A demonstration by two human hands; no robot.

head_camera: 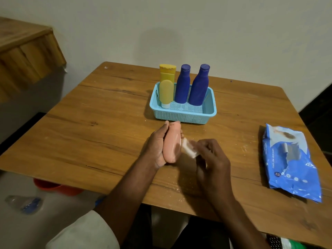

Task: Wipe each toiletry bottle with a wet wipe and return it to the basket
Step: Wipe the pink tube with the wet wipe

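Note:
My left hand [155, 147] grips a pink bottle [172, 141] above the wooden table, just in front of the basket. My right hand [212, 159] pinches a folded white wet wipe [189, 150] that sits close against the bottle's right side. The light blue basket [209, 109] stands at the back middle of the table. It holds a yellow tube [166, 93] standing on its white cap, a taller yellow bottle [168, 73] behind it, and two dark blue bottles [182, 85] [199, 87].
A blue pack of wet wipes [290, 162] lies at the table's right side. The wooden table [89, 133] meets the wall at the back. A wooden ledge [23, 51] juts out at left. An orange tub [53, 187] and a plastic bottle [25, 203] lie on the floor.

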